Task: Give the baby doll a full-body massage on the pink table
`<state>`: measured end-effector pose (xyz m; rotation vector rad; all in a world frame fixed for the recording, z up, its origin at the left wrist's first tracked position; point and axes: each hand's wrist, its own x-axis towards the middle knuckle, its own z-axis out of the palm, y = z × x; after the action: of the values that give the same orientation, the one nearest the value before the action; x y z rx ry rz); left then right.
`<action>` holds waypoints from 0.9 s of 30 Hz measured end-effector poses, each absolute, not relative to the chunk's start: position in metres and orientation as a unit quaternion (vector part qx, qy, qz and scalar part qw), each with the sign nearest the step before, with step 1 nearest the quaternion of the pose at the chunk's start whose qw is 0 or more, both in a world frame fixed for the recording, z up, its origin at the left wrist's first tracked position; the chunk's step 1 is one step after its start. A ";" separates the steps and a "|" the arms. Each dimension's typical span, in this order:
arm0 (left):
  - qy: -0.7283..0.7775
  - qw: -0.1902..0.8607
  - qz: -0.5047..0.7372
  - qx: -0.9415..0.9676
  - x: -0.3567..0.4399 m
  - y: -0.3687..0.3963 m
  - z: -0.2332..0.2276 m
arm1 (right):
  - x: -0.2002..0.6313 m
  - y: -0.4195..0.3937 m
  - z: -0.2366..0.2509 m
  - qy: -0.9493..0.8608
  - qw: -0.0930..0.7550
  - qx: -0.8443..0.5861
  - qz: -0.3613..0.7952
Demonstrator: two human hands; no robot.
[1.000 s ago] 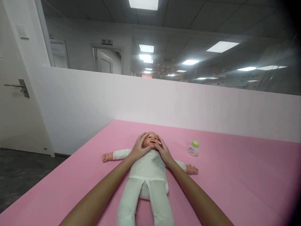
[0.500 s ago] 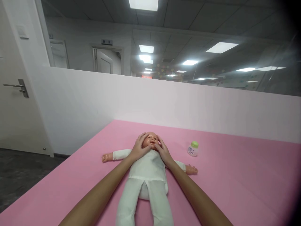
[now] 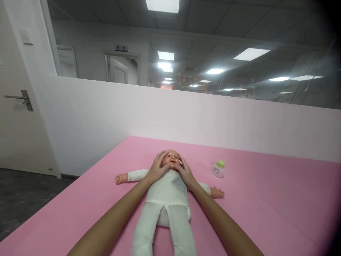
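A baby doll [image 3: 167,193] in a white suit lies on its back on the pink desk [image 3: 266,206], arms spread, head toward 12 o'clock. The left hand [image 3: 157,168] cups one side of the doll's head, the right hand [image 3: 185,172] the other, fingers [image 3: 161,156] laid flat against the cheeks. A small green-capped bottle [image 3: 218,169] stands at 3 o'clock from the head, apart from it. Behind the desk runs a white partition wall [image 3: 186,113].

Right hand [image 3: 186,173] slightly nearer doll's mouth [image 3: 172,162]
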<state>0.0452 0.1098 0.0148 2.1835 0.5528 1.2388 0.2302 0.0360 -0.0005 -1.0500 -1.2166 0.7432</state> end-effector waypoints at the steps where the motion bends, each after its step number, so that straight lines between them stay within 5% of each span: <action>1: 0.203 0.281 0.462 0.816 0.045 0.110 0.015 | 0.230 0.037 -0.001 -0.530 0.633 -0.461 0.326; 27: 0.219 0.281 0.461 0.813 0.046 0.108 0.016 | 0.230 0.035 0.000 -0.533 0.632 -0.461 0.322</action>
<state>0.0457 0.1079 0.0156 2.1790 0.5875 1.2355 0.2304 0.0351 0.0002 -1.0555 -1.2185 0.7360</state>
